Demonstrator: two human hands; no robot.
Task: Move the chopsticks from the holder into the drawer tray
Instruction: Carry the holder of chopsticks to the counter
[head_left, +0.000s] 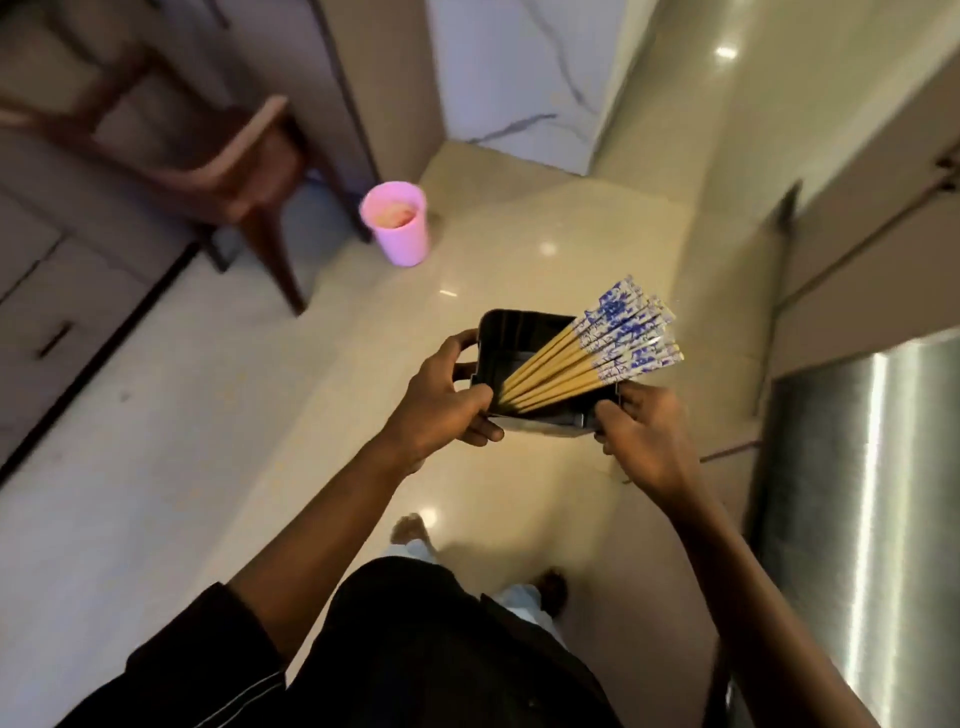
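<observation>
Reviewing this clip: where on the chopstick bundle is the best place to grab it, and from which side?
Grip the chopsticks by their blue-and-white patterned ends, coming from the upper right. Those ends fan out past the black holder's right rim, while the plain tips sit deep in its near-left corner. The right hand, now gripping the holder, is likely nearest.

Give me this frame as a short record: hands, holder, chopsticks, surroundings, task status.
left hand: grips the holder's left side
right hand: grips the holder's near right corner
holder: black, box-shaped, carried above the floor, open top facing the camera
chopsticks: one bundle, wooden with blue-and-white patterned ends, tips inside the holder, ends fanned out past its right rim
floor: glossy pale tiles
pink bin: stands on the floor beside a wooden chair
drawer tray: not in view
status: chopsticks not yet taken out
</observation>
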